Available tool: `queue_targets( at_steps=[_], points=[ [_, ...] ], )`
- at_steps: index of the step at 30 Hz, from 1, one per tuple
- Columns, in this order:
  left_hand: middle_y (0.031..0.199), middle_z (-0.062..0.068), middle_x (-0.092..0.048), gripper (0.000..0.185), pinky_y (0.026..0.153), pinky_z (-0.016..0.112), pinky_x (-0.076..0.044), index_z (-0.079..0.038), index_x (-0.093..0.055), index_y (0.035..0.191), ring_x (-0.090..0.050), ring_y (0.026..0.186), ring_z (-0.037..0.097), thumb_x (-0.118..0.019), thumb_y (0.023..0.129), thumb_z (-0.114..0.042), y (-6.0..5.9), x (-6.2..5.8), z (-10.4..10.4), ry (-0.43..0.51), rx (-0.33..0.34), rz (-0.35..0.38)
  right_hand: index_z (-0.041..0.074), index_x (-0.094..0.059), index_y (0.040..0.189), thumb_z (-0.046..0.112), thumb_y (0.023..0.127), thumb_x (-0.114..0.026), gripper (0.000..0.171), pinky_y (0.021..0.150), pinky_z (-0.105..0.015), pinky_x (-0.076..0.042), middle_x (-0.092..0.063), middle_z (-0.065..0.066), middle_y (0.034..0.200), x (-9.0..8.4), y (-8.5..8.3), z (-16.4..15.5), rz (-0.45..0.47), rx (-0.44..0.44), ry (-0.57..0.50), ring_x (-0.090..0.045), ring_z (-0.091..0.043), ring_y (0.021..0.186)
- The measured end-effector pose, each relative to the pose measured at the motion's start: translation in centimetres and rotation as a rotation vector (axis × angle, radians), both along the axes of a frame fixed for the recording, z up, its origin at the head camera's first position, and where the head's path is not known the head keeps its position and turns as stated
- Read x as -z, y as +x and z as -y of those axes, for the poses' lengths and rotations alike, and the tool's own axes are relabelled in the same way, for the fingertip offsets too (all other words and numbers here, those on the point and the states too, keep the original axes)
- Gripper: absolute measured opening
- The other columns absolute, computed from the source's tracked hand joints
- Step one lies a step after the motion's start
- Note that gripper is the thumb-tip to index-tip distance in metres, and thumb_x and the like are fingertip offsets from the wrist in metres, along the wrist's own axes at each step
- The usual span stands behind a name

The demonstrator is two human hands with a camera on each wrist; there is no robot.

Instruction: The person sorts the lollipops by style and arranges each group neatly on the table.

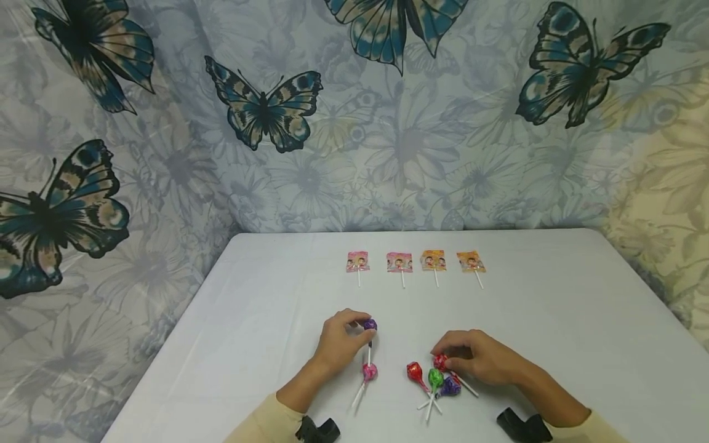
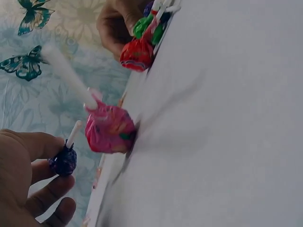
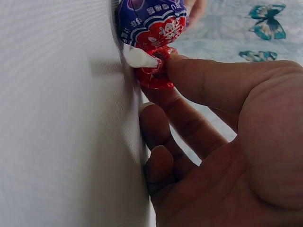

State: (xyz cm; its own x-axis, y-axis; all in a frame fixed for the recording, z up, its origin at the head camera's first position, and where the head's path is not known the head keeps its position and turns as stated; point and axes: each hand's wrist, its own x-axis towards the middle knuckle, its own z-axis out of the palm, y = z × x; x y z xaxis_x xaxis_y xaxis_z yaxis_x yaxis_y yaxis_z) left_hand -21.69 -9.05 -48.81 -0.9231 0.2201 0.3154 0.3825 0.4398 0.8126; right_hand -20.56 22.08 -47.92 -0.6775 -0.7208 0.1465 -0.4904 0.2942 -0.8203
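Note:
My left hand pinches a purple-wrapped lollipop by its head between thumb and fingers, stick pointing toward me. Just nearer to me lies a pink-wrapped lollipop, large in the left wrist view. With thumb and fingertips my right hand pinches a red-wrapped lollipop at the head, low over the table. Beside it lie another red lollipop, a green one and a purple-blue one, their sticks crossing. The purple-blue wrapper fills the top of the right wrist view.
Across the far part of the white table lies a row of flat-packed lollipops, pink packets at left and orange packets at right. A butterfly-print cloth hangs behind the table's back edge. Black straps sit at both wrists.

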Motion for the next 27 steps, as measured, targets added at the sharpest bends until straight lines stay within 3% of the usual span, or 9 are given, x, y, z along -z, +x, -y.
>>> queue_targets(
  at_steps=[11,21,27],
  points=[
    [0.098,0.001,-0.068,0.029,0.076,0.036,-0.041,0.000,-0.071,0.110,-0.054,0.091,0.025,-0.075,0.084,-0.013,-3.9,-0.8,1.5,0.034,-0.117,0.055,0.014,-0.069,0.113,0.014,0.093,-0.065,0.021,0.088,-0.028,-0.046,-0.065,0.003,0.107,0.3,0.2,0.0,0.031,0.022,0.015,-0.059,-0.017,0.098],
    [0.102,0.002,-0.068,0.030,0.079,0.036,-0.042,-0.005,-0.072,0.110,-0.052,0.097,0.025,-0.077,0.083,-0.016,-6.5,-0.4,2.5,0.066,-0.130,0.151,0.015,-0.070,0.113,0.016,0.093,-0.064,0.021,0.091,-0.029,-0.046,-0.065,0.005,0.108,-0.1,0.2,0.0,0.036,0.040,0.048,-0.059,-0.016,0.101],
    [0.104,0.002,-0.068,0.030,0.083,0.038,-0.042,-0.006,-0.072,0.112,-0.052,0.097,0.023,-0.077,0.083,-0.013,-7.5,0.5,2.8,0.055,-0.123,0.157,0.015,-0.070,0.113,0.015,0.093,-0.064,0.021,0.090,-0.029,-0.046,-0.065,0.005,0.108,-0.1,0.2,-0.1,0.051,0.041,0.051,-0.059,-0.017,0.101]
  ],
)
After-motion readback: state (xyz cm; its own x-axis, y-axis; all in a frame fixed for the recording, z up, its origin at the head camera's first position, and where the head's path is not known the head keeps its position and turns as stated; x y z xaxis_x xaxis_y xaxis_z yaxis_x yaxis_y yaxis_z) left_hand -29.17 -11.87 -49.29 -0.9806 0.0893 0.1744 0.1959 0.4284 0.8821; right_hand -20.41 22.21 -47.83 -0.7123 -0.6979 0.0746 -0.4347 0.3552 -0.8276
